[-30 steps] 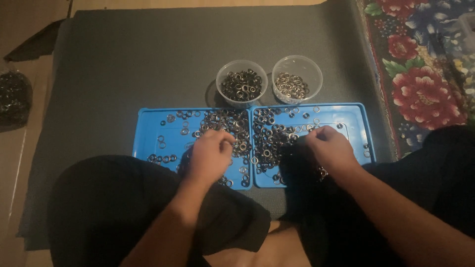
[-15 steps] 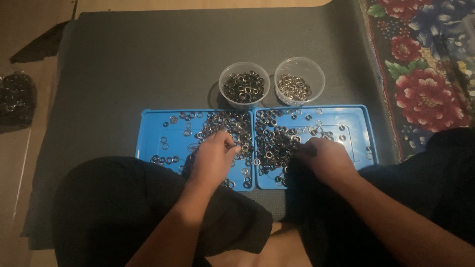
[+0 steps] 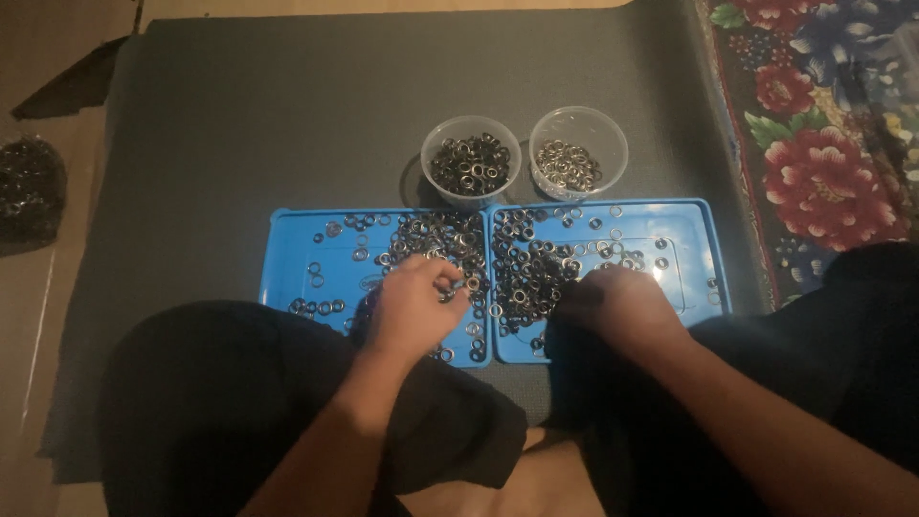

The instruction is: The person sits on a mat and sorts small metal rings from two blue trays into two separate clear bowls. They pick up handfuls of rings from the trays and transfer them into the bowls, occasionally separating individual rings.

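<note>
Two blue trays lie side by side on a dark mat, the left tray (image 3: 297, 251) and the right tray (image 3: 689, 239), both strewn with several small metal rings (image 3: 522, 278). My left hand (image 3: 414, 306) rests over the left tray's right part, fingertips pinching at a ring near the seam. My right hand (image 3: 620, 304) lies knuckles-up on the right tray beside the densest heap, its fingers curled under and hidden. Behind the trays stand two clear round tubs, the left tub (image 3: 471, 170) with dark rings, the right tub (image 3: 578, 165) with paler ones.
The dark grey mat (image 3: 287, 124) covers the floor under everything. A flowered rug (image 3: 814, 144) runs along the right side. A dark bag of more rings (image 3: 29, 191) sits at the far left on bare floor. My black-clad knees flank the trays.
The view has shifted slightly. My left hand has moved a little right toward the seam between the trays; my right hand has drawn back toward me off the heap.
</note>
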